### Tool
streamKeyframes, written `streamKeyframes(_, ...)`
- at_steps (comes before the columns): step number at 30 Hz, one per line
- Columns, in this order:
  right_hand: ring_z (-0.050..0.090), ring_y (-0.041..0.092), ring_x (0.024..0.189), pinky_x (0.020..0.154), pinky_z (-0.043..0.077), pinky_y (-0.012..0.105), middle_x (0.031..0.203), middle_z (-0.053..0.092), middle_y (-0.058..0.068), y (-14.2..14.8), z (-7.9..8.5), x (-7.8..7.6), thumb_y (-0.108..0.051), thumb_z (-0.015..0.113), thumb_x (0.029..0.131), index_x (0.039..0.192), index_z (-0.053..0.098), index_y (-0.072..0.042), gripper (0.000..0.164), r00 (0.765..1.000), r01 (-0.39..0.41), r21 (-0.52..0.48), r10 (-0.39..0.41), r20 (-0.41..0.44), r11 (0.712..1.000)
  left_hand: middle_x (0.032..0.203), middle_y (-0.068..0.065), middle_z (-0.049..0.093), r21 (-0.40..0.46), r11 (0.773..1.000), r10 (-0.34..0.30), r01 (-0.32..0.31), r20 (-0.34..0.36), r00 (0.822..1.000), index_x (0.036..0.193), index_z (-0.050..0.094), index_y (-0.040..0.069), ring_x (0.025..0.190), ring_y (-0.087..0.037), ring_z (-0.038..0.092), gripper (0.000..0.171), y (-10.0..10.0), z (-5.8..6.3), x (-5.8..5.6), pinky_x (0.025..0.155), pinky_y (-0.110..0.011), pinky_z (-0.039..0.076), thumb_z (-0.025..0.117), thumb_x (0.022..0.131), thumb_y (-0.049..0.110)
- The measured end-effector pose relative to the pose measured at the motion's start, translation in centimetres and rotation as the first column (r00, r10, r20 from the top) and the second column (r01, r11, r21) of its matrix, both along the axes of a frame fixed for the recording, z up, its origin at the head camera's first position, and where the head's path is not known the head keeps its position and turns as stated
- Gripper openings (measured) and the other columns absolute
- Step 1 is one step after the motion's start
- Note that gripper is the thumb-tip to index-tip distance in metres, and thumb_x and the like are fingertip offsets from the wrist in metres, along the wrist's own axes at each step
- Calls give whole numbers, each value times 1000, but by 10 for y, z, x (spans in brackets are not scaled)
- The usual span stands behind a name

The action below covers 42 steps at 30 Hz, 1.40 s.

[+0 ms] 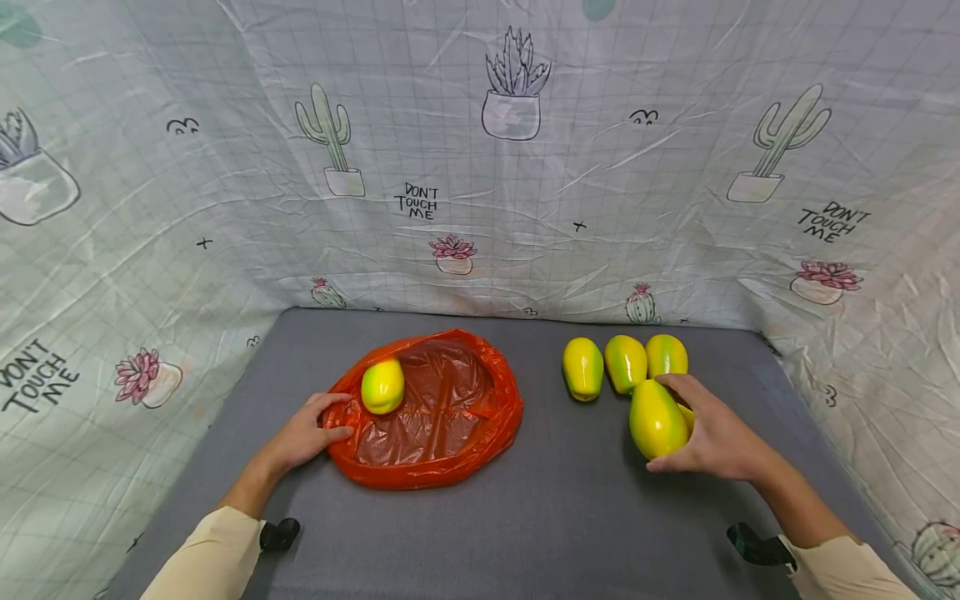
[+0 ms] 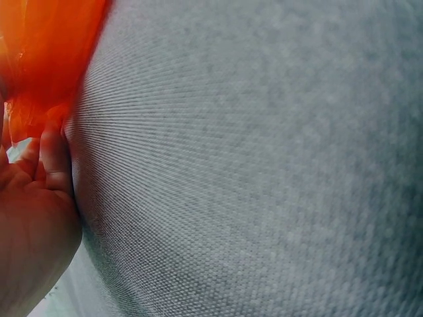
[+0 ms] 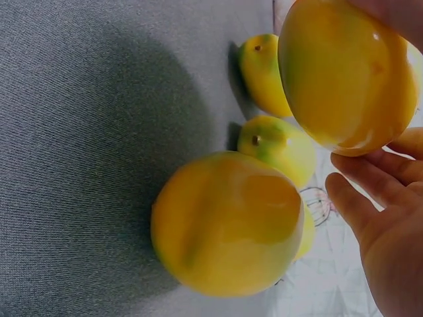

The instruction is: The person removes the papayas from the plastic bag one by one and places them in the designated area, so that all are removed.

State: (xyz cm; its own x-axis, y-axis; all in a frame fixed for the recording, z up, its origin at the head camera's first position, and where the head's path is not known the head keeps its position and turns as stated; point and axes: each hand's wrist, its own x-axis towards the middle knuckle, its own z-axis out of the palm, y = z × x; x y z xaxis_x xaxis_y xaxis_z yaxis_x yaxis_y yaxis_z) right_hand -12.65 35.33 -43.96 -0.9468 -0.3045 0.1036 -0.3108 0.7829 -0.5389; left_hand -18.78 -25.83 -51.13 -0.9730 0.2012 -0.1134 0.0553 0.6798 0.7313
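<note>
At the left, a red plastic bag [image 1: 450,475] lies spread with its mouth wide and its rim rolled. One yellow-green papaya [image 1: 383,387] sits inside, near the bag's left side. My left hand [image 1: 303,429] grips the bag's left rim, fingers over the edge; in the left wrist view orange-red film covers some fingertips. On the right, my right hand [image 1: 716,433] holds a papaya [image 1: 656,421] between thumb and fingers, raised off the table. Another papaya [image 3: 225,224] rests on the table beneath, mostly hidden by the held one in the head view.
Three more papayas, the leftmost [image 1: 582,368] a little apart, stand in a row behind the right hand. The grey cloth-covered table [image 1: 555,517] is bounded by a printed curtain [image 1: 525,183] at the back and sides.
</note>
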Motion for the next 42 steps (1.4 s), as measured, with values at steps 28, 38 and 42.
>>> streamKeyframes(28,57,33,111,88,50,54,141,52,21,-1,-10,-2,-54,97,63,151,38,1,119,1000,-5,49,4,9,999,151,-26,43,4,1000,5,-5,16,1000,145,55,4,140,-48,42,57,0,-2,0,115,-64,35,75,95,22)
streamKeyframes(38,58,34,113,89,50,54,144,51,24,-2,-13,-3,-52,98,64,152,37,3,121,999,-17,68,15,29,998,149,-28,43,6,1000,-5,5,7,1000,144,55,2,137,-47,45,58,0,-2,-1,113,-61,38,76,94,23)
streamKeyframes(42,57,36,116,92,50,58,146,49,24,-3,-12,-4,-53,97,64,153,36,3,121,999,-12,72,9,47,997,149,-27,44,4,1000,-7,7,2,1000,144,55,2,137,-47,45,58,0,-1,-1,113,-62,38,76,94,23)
